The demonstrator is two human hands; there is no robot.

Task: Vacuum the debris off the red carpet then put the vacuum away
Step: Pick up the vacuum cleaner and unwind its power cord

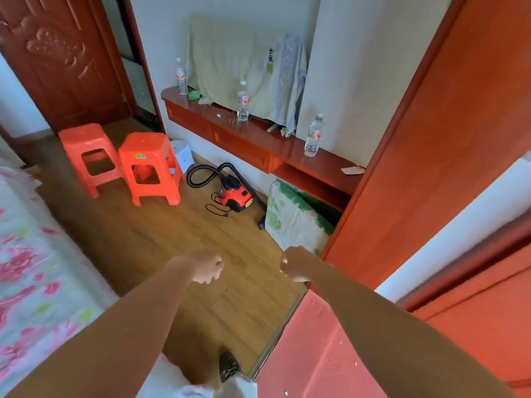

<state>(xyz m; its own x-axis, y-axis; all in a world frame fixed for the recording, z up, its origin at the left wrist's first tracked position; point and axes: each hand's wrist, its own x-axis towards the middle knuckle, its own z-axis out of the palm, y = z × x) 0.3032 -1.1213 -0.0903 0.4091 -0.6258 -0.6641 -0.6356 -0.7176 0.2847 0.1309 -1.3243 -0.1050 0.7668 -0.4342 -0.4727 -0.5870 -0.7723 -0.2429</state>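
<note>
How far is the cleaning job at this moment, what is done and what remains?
Done: nothing that shows; white crumbs lie on the red carpet. In hand: nothing; the left hand and right hand are curled and empty, apart from the vacuum on the wooden floor. Left: fetch it, clean the carpet, put it away.
</note>
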